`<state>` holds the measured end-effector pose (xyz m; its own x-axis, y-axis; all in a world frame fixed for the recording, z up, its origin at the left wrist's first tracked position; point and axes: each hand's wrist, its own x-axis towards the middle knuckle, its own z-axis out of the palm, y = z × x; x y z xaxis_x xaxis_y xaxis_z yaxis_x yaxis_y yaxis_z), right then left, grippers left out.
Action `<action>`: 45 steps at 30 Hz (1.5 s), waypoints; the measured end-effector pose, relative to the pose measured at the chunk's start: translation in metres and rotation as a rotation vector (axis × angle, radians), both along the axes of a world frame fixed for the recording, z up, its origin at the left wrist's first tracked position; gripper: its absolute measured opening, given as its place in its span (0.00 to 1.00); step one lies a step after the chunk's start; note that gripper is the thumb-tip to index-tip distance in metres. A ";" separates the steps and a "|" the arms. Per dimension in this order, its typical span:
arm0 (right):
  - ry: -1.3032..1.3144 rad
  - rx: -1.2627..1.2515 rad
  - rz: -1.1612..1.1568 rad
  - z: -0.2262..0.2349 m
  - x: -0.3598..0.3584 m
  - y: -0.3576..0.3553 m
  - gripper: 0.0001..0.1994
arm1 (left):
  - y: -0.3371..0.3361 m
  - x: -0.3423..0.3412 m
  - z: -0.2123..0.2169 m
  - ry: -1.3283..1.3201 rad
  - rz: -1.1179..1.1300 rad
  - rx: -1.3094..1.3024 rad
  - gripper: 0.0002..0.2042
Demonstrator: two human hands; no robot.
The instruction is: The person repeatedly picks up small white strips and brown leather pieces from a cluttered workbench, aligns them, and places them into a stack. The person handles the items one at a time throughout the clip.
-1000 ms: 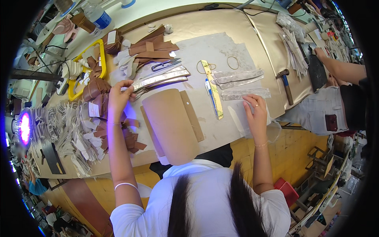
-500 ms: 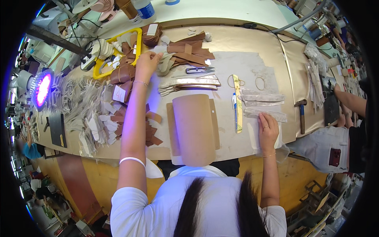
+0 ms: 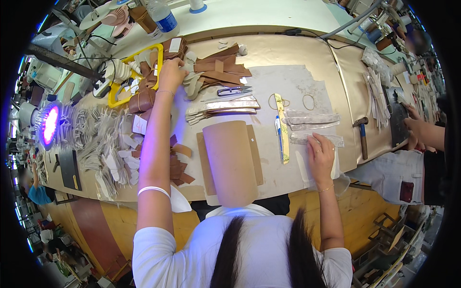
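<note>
Silvery strip (image 3: 300,138) lies right of middle on the worktop (image 3: 297,48), toward its near edge; long axis roughly side to side, along that edge; right hand (image 3: 321,151) much the nearer, coming in from the near edge, so its fingers cross the strip; they look slightly apart, laid at the strip rather than clamped on it, though firm contact is hard to judge; left hand (image 3: 172,74) well off toward the far left corner, between the yellow basket (image 3: 160,54) and a heap of grey pieces (image 3: 193,87); its fingers curl toward the heap, which lies just to their right; cannot tell if anything is pinched there; two more strips (image 3: 314,121) just beyond the first, toward the far edge; ruler (image 3: 285,146) and pen (image 3: 278,128) upright to the near edge, left of them; brown roll (image 3: 230,163) between the hands, overhanging the near edge.
</note>
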<state>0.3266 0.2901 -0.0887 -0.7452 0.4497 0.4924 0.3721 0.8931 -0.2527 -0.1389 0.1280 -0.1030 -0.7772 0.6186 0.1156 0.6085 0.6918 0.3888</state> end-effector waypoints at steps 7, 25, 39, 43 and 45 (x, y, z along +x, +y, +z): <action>0.231 -0.247 0.334 0.027 -0.149 -0.008 0.10 | 0.000 0.005 0.018 -0.072 0.030 0.047 0.11; 0.031 -0.589 0.226 -0.031 -0.327 0.011 0.07 | 0.007 0.023 0.021 -1.119 0.199 0.755 0.11; -0.034 -0.437 0.391 -0.023 -0.320 0.014 0.04 | 0.016 0.030 0.020 -1.281 0.264 1.008 0.10; -0.101 -0.287 0.584 -0.016 -0.292 0.022 0.02 | 0.014 0.028 0.016 -1.346 0.308 1.069 0.12; -0.158 -0.250 0.615 -0.013 -0.282 0.023 0.02 | 0.011 0.021 0.008 -1.379 0.319 1.088 0.12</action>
